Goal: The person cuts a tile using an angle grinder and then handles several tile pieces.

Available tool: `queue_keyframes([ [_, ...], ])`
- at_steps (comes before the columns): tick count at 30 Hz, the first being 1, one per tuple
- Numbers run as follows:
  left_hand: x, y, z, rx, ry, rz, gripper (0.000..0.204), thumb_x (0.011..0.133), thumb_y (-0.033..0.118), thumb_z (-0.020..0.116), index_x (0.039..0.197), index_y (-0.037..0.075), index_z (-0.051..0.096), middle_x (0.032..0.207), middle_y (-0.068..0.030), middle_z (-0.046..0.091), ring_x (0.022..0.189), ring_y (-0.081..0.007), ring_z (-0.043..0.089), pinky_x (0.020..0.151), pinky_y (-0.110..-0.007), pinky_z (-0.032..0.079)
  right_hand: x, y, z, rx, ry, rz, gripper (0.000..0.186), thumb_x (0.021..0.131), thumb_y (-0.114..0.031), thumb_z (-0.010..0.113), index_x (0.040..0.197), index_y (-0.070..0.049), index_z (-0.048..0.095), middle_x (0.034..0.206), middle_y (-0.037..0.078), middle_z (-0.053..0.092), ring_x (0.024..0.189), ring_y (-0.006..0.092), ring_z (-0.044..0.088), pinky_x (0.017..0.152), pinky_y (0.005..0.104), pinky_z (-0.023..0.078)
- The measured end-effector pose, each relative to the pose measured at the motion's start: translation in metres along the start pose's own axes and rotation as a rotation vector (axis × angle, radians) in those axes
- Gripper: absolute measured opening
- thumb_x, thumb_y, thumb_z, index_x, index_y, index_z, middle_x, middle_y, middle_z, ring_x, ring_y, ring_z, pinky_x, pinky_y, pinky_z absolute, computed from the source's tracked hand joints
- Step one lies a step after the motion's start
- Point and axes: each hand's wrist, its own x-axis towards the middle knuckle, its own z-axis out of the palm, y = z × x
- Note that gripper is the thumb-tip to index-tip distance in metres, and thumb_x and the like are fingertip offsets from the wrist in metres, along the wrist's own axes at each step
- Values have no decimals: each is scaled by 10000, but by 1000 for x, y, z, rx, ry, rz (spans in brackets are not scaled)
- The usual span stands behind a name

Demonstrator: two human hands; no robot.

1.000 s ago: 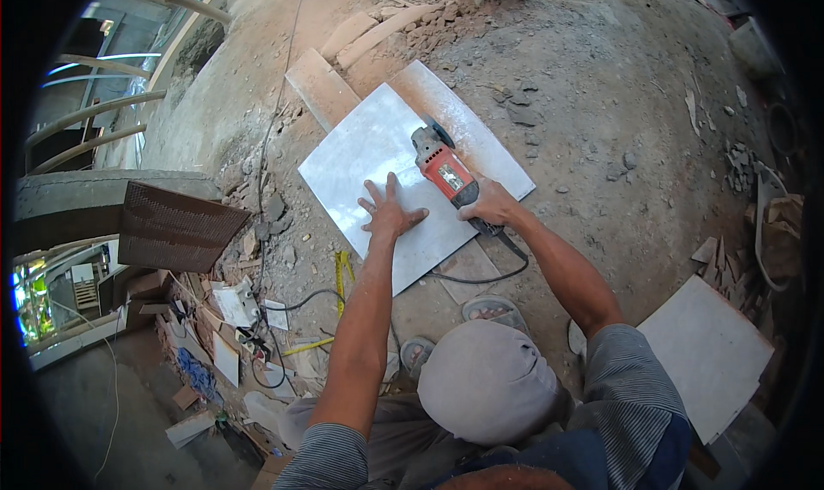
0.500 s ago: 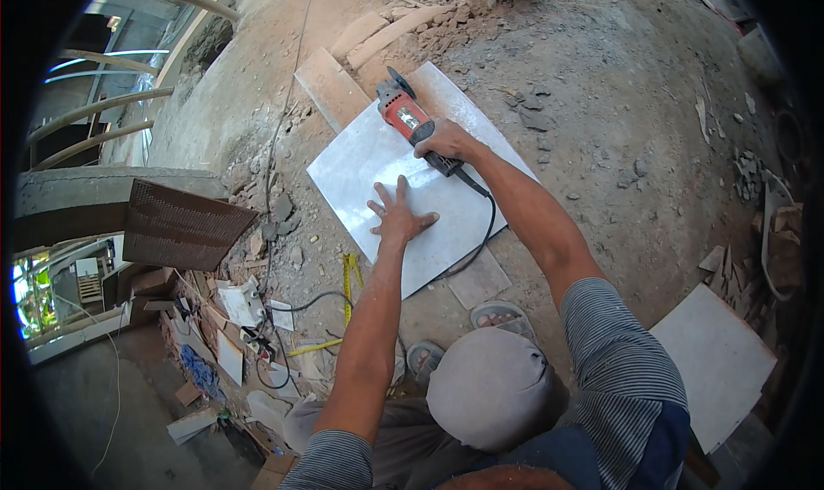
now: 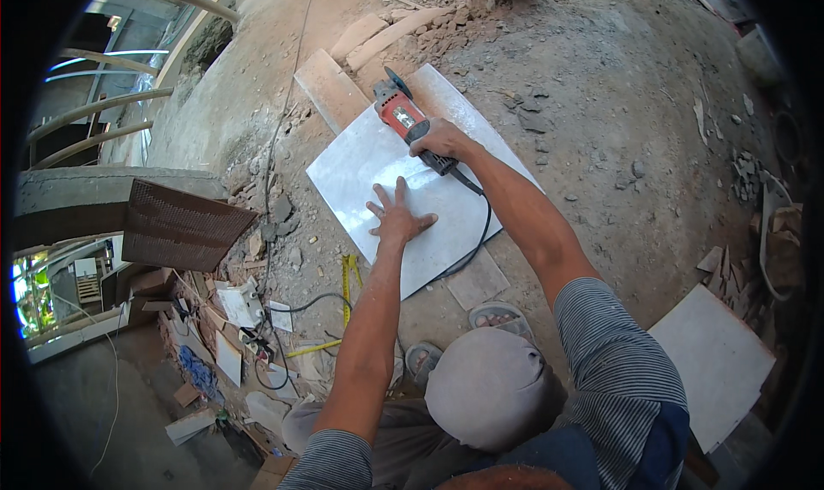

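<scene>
A large white floor tile (image 3: pixel 352 174) lies flat on the dusty ground in front of me, with scrap tile pieces under its far and near edges. My left hand (image 3: pixel 399 220) presses on its left part, fingers spread wide. Closed around the body of a red and black angle grinder (image 3: pixel 402 117) is my right hand (image 3: pixel 442 140). The grinder lies over the far part of the tile, its dark disc (image 3: pixel 397 83) at the tile's far edge. A black power cord (image 3: pixel 482 241) runs from its rear across the tile.
A yellow folding ruler (image 3: pixel 347 288) lies left of my left forearm. Beyond it are rubble, wires and a white electrical box (image 3: pixel 240 305). Another large tile (image 3: pixel 717 365) rests at the right. A brown perforated panel (image 3: pixel 184 226) leans at the left. My sandalled feet (image 3: pixel 502 317) are close to the tile's near edge.
My right hand and the grinder have shifted very slightly to the left. My left hand stays in place on the tile.
</scene>
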Motion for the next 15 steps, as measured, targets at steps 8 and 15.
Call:
queue_keyframes([
  [8,1,-4,1,-28,24,0,1184,607,504,833,1507,347,81,1570,-172,-108,1404,-516,-14,981,-771,232,-98,42,-3,-50,0,37,541,548,-277,783,945,58,632,827,154,663,718,243,627,673,314,497],
  [15,0,-3,1,-40,20,-2,1182,601,495,838,1506,347,93,1572,-165,-104,1404,-517,-14,979,-774,231,-73,22,-9,5,-49,77,587,535,-286,794,961,85,631,835,170,666,727,251,632,687,321,499],
])
